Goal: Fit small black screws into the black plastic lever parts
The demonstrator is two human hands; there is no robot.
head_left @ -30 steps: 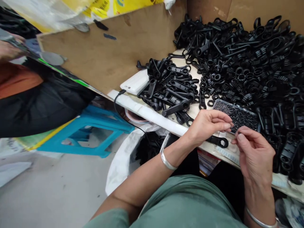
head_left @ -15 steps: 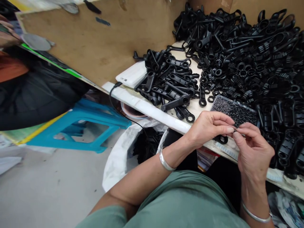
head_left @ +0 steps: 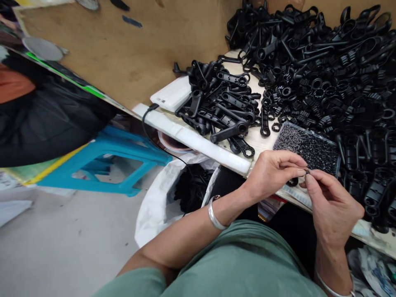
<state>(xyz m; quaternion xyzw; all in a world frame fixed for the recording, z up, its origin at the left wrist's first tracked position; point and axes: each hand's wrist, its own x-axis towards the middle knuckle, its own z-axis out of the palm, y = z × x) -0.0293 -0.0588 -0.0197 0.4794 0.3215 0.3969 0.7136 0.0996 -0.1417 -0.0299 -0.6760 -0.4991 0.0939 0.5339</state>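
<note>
The left hand (head_left: 275, 173) and the right hand (head_left: 334, 204) meet fingertip to fingertip, thumbs drawn in close to the forefingers in narrow pinches on a small dark piece (head_left: 307, 172) (too tiny for its shape to be made out). That piece is held above the near edge of the table, just in front of a clear, shallow, rectangular box (head_left: 320, 134) filled with tiny bits, greyish toward its left and blacker toward its right. A ringed black part (head_left: 292, 181) lies partly hidden beneath the fingers. The pale tabletop (head_left: 261, 144) bears a loose pile of black arms (head_left: 227, 109) and, farther right, a large heap of black fittings (head_left: 312, 55), some with round openings. Beside the smaller pile rests a white device (head_left: 171, 94) with a black cable (head_left: 144, 123) plugged in. A brown board (head_left: 108, 53) stands along the left side. Below, a white sack (head_left: 151, 212) holds more dark things, near a blue plastic stool (head_left: 136, 181) on a grey floor (head_left: 62, 247).
</note>
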